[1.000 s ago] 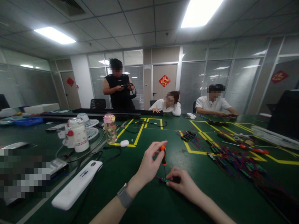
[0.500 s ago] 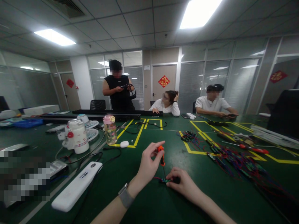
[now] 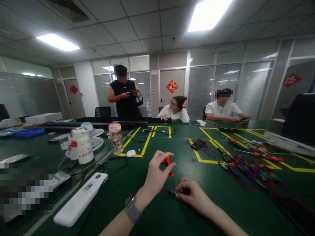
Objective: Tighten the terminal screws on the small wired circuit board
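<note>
My left hand (image 3: 157,173) curls around the orange and black handle of a screwdriver (image 3: 168,166), its thumb and index tips spread apart. How the other fingers touch the handle is partly hidden. The screwdriver leans left, and its thin shaft runs down to a small green circuit board (image 3: 173,192) on the table. Beside the shaft, my right hand (image 3: 190,191) pinches the board's right end between thumb and fingers. Red wires (image 3: 165,189) lead off from the board's left side.
A white elongated device (image 3: 81,200), a white jug (image 3: 82,147) and a clear bottle with a pink lid (image 3: 115,139) stand left on the green table (image 3: 147,209). Wired boards (image 3: 248,168) and a red screwdriver (image 3: 268,156) lie right. Several people are across the table.
The left thumb and index finger have spread apart. The screwdriver has tilted from nearly upright toward the left. My right hand stays at the board.
</note>
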Action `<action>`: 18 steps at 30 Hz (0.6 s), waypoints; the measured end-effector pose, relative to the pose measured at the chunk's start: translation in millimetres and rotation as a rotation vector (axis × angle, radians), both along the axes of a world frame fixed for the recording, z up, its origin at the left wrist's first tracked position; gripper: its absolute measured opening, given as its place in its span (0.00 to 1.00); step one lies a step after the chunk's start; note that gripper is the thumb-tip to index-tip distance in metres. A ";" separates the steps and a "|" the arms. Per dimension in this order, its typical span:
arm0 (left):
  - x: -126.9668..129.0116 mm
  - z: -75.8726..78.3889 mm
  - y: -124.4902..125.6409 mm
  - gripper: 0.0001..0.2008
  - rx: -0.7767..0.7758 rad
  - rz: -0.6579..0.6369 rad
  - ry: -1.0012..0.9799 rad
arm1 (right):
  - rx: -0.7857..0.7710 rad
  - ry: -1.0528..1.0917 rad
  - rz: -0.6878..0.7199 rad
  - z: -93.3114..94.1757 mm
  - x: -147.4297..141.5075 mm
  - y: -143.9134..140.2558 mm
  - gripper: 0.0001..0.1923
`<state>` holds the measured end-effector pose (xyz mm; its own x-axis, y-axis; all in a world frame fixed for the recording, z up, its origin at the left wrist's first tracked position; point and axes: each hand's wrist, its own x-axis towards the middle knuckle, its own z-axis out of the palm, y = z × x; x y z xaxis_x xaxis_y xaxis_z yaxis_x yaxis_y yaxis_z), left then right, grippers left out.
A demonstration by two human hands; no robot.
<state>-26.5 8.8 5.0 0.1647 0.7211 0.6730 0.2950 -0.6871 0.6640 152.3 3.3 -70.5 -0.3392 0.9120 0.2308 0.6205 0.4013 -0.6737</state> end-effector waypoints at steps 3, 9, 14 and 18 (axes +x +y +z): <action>-1.1 2.4 -0.4 0.17 -0.103 -0.186 -0.029 | 0.005 0.003 0.009 -0.6 0.4 0.5 0.07; -0.2 0.7 1.1 0.10 -0.031 0.002 -0.055 | -0.008 0.018 0.009 -0.2 0.8 1.0 0.06; -3.7 3.4 1.4 0.16 -0.115 -0.186 -0.033 | 0.001 0.005 0.016 2.1 0.5 -0.6 0.07; -3.1 2.2 2.7 0.13 -0.156 -0.124 -0.090 | -0.005 -0.012 0.002 2.7 0.0 -0.7 0.07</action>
<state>-29.6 11.5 7.2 0.2024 0.7959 0.5706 0.1492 -0.6009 0.7853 152.3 2.6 -67.8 -0.3438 0.9124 0.2222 0.6278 0.3992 -0.6682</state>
